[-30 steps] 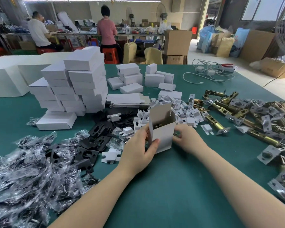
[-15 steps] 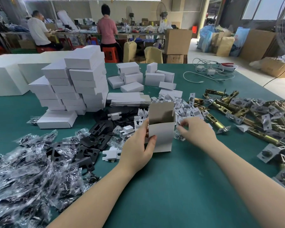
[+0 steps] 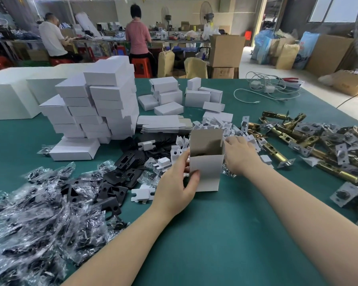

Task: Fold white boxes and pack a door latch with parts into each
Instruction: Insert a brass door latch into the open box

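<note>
While many closed boxes (image 3: 103,104) were stacked behind, one open box (image 3: 206,162) was held upright on the table by the left hand (image 3: 177,188) — latches (image 3: 310,145) remained unpacked; right hand (image 3: 239,155) grip unclear.

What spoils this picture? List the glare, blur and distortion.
Head view: wide-angle lens bends the table edges and stretches both forearms; glare speckles the plastic bags at lower left, which also smear near the corner; the window at upper right is blown out; the box in the left hand and the right hand stay sharp.
</note>
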Demonstrator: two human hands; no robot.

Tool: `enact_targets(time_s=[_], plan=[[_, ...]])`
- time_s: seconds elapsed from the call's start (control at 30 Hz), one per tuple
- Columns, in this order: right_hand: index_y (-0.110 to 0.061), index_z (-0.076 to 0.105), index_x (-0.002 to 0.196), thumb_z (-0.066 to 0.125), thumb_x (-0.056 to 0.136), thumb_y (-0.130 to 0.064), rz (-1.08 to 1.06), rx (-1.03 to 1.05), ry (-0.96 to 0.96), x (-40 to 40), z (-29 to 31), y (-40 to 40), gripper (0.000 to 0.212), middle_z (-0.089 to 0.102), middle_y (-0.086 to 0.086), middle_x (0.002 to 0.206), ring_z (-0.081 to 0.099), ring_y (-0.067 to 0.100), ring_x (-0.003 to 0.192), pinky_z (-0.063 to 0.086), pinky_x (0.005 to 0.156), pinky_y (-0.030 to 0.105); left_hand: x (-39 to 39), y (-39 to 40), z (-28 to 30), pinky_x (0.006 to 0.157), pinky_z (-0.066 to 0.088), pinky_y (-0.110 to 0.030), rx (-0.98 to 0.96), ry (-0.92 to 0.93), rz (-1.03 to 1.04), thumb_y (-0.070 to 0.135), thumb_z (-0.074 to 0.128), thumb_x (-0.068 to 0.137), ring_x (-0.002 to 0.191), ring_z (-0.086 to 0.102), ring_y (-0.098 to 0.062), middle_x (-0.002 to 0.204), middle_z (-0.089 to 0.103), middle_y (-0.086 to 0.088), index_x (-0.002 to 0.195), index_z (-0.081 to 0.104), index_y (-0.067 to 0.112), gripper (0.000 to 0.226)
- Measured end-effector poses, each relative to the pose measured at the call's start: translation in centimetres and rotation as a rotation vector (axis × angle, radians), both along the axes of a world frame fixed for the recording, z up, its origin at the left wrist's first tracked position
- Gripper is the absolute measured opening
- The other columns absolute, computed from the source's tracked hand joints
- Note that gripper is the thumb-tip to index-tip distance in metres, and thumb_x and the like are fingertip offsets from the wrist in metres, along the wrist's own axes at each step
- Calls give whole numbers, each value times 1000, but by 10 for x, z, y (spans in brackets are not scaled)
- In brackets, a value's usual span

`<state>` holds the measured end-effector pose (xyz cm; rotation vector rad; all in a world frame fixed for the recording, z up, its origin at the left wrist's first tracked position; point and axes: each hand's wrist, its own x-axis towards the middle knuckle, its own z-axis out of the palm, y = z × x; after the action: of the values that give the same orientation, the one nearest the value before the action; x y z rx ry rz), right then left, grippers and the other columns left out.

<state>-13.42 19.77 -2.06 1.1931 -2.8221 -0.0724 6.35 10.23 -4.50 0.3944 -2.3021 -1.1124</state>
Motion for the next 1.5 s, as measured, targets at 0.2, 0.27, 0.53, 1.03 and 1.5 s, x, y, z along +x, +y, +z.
enact_targets(time_s=[0.2,0.27,0.53,1.03,1.5], plan=[[-11,41,137,47,95,-12,16,-125,-46,8,5,-5,43,49,16,136,43,37,124,37,102,45,0,-2,-3,85,53,-41,-4,18,-14,35,49,92,108,59,-4,118,64,13,143,38,30,52],[-7,44,131,48,96,-15,3,-155,-69,13,8,-5,36,49,18,132,46,39,120,39,96,44,-1,-2,-4,85,54,-39,6,23,-17,36,49,92,108,59,-3,119,63,13,143,38,30,53],[-9,46,133,51,96,-14,62,-170,-56,19,6,-4,37,50,13,132,43,34,124,36,100,38,-5,-7,-11,83,56,-43,70,70,-48,35,51,91,108,60,-7,119,63,11,142,40,33,52],[-16,58,108,54,93,-31,144,-200,-88,18,0,-10,21,55,7,124,50,29,118,43,90,35,-6,-7,-18,86,57,-27,64,278,-148,14,71,86,105,62,-12,112,63,13,120,58,16,36],[-14,57,112,57,88,-9,38,-490,-174,17,3,-1,25,57,12,118,56,33,107,47,85,36,-8,-9,-10,66,46,-9,159,169,-87,21,61,91,100,61,1,108,65,24,127,45,51,50]])
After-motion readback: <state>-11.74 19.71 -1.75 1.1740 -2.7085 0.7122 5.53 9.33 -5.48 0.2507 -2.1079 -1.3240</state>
